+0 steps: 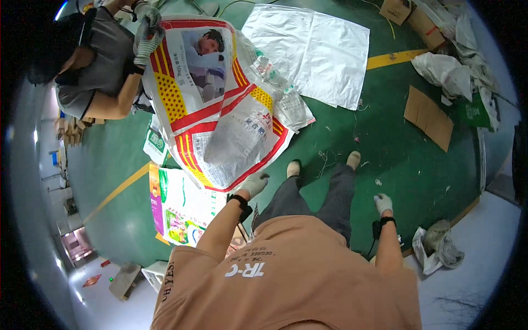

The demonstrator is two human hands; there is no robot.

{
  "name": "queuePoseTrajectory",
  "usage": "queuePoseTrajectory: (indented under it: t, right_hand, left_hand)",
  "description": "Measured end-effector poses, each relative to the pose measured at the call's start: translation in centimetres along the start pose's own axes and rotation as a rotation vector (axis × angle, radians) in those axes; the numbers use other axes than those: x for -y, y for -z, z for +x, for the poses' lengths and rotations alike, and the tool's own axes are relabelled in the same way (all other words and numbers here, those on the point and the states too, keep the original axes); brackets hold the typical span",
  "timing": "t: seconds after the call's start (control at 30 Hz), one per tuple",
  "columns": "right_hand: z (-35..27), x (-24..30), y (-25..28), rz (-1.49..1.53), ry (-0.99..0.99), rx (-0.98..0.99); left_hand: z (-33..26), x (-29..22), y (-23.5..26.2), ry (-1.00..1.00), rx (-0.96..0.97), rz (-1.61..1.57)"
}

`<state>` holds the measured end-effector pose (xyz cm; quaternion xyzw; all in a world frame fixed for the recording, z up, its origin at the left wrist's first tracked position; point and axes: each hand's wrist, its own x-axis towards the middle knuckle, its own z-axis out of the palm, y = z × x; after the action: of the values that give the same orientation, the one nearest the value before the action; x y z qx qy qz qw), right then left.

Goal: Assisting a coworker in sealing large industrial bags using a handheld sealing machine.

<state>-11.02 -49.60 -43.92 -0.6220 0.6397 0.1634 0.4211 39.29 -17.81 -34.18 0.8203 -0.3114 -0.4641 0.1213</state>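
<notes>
**Printed Woven Sack Spread Between a Co-worker's Gloves and Our Left Hand**

We see a large white, red and yellow woven plastic sack [223,113] spread up off the green floor [385,170], in front of us and to our left. At its upper left edge are a co-worker's gloved hands [147,47]. Our gloved left hand [254,185] is at the sack's lower right edge, fingers bent; we cannot tell whether they pinch it. Our gloved right hand [383,204] hangs well apart on the other side, its fingers seemingly a little curled, nothing visible in them; we cannot tell how far open they are. A flat white plastic sack [316,52] lies beyond, a cardboard sheet [429,118] to the right, and a white, green and purple printed bag [184,198] near our left forearm.
</notes>
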Motion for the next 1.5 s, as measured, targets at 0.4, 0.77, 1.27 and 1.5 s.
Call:
queuePoseTrajectory:
  t: [0.4,0.77,1.27,1.5]
  right_hand:
    - [17.9,17.6,26.3,-0.215,0.551,0.010]
    - [27.7,20.1,30.7,-0.255,0.439,-0.045]
    - [5.8,0.8,32.1,-0.609,-0.229,0.599]
    - [8.8,2.9,32.1,-0.413,-0.593,0.605]
  left_hand:
    - [3.0,-8.6,-10.6,0.388,0.225,0.097]
    - [18.1,-26.8,-3.4,-0.022,0.097,0.228]
    - [46.1,-18.5,-4.7,0.254,0.144,-0.235]
    - [59.3,-14.6,-11.8,0.615,0.264,-0.480]
